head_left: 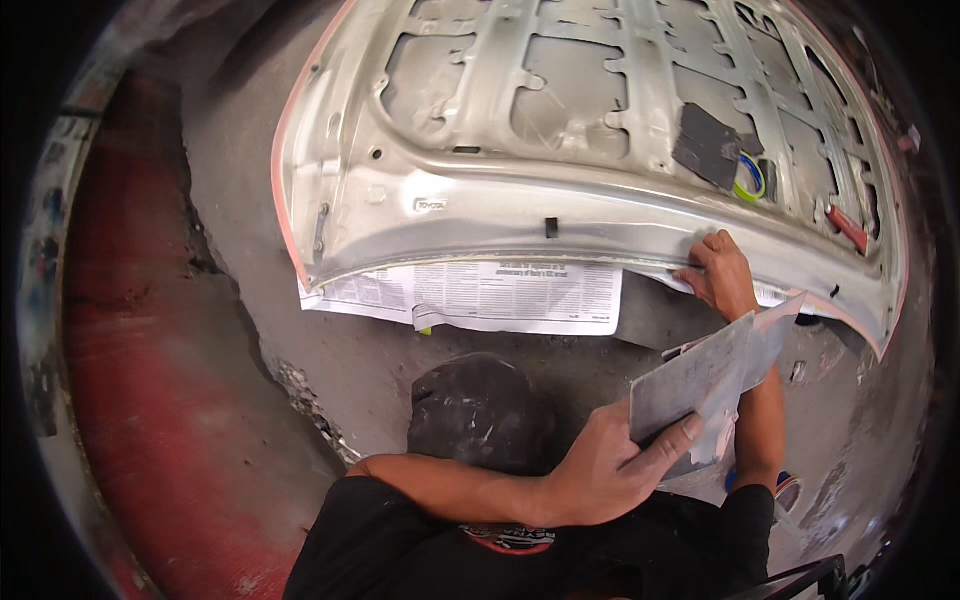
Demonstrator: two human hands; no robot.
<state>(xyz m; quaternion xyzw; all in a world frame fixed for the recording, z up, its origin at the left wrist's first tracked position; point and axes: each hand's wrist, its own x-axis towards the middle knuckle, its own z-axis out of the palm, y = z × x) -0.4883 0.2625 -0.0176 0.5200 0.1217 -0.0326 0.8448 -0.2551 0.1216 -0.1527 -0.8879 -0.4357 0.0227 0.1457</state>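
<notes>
My left hand (610,465) grips thin flat grey plates (690,365) with putty smears, held low at the right. Behind them, my right hand (718,270) is at the front edge of a silvery car hood (380,205), its fingers bent around the rim; whatever is pinched there is hard to make out. The hood shows its ribbed inner side and has a pink outer edge. Newspaper sheets (460,300) hang under that front edge, left of my right hand.
On the hood lie dark pads (705,145), a yellow-green and blue tape roll (752,185) and a red tool (848,228). A dark rounded object (475,410) is below the hood. Cracked concrete with red paint (170,400) runs along the left, and a round container (785,490) sits at lower right.
</notes>
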